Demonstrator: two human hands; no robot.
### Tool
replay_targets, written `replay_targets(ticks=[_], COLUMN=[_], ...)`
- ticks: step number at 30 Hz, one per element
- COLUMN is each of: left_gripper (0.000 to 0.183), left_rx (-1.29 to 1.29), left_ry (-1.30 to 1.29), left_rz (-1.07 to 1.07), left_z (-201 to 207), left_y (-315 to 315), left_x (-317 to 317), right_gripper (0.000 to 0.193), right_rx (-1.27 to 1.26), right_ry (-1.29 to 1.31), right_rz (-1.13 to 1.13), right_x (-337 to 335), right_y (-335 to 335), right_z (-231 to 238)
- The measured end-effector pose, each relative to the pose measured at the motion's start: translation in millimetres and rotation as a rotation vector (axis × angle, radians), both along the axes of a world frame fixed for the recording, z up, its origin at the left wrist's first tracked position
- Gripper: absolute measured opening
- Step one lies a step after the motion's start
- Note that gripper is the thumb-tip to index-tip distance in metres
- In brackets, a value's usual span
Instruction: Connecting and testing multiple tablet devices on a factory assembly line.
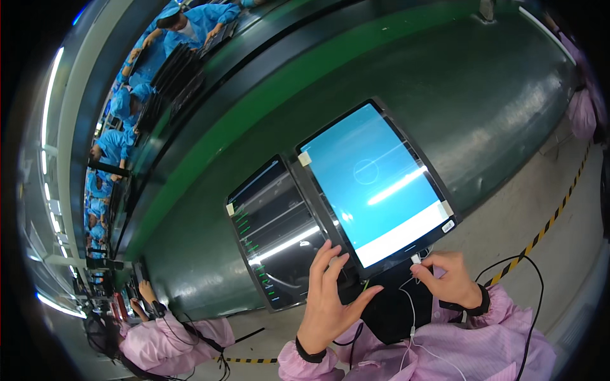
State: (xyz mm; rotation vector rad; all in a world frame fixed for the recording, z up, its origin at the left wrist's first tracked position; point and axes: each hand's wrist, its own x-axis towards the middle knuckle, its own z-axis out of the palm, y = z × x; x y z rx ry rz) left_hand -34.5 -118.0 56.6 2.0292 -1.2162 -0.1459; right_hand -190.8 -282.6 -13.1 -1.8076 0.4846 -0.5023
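Observation:
A large tablet-like device point(397, 171) with a lit blue and white screen lies on the green bench, its near edge toward me. Against that edge, my right hand point(441, 276) pinches a white cable plug point(416, 259); whether it is fully seated I cannot tell. The white cable point(413, 311) hangs from there over my lap. My left hand point(333, 298) has its fingers spread by the device's near left corner and holds nothing. Just left lies a second device point(273, 235) with a dark screen showing green text. Small pale stickers mark both devices.
The green bench point(508, 95) curves away beyond the devices. Across a dark rail, several people in blue point(197, 25) work by stacked dark panels. Another person in pink point(171, 340) is at my left. A black cable point(540, 279) loops at right above yellow-black floor tape point(549, 225).

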Motion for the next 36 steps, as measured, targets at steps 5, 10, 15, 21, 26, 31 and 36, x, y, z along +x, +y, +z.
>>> replay_targets(ticks=[5, 10, 15, 21, 26, 31, 36], left_gripper=[0.074, 0.069, 0.068, 0.053, 0.031, 0.049, 0.099], left_rx=[0.136, 0.198, 0.24, 0.097, 0.103, 0.01, -0.052], left_ry=[-0.078, -0.143, -0.144, -0.14, -0.198, -0.117, 0.035], left_rz=[0.029, 0.044, 0.038, -0.002, -0.009, 0.073, 0.262], left_z=[-4.8, -4.5, -4.5, -5.1, -4.1, -10.6, -28.5], left_y=[-17.5, -18.8, -24.4, -24.8, -12.1, -12.2, -29.1], left_x=[-2.4, -1.1, -2.2, -8.6, -5.8, -20.3, -45.3], right_gripper=[0.013, 0.017, 0.018, 0.017, 0.016, 0.015, 0.016], right_rx=[0.033, 0.035, 0.056, 0.049, 0.053, 0.115, 0.167], right_ry=[-0.057, -0.069, -0.094, -0.09, -0.084, -0.09, -0.043], right_rz=[0.039, 0.106, 0.108, 0.103, 0.093, 0.041, 0.062], right_x=[-0.5, -1.1, -0.6, -0.1, -1.5, 0.1, -1.5], right_y=[-4.6, -10.4, -10.5, -9.8, -8.3, -2.3, -3.3], right_z=[4.3, 4.0, 1.9, 1.8, -0.5, -6.1, -2.8])
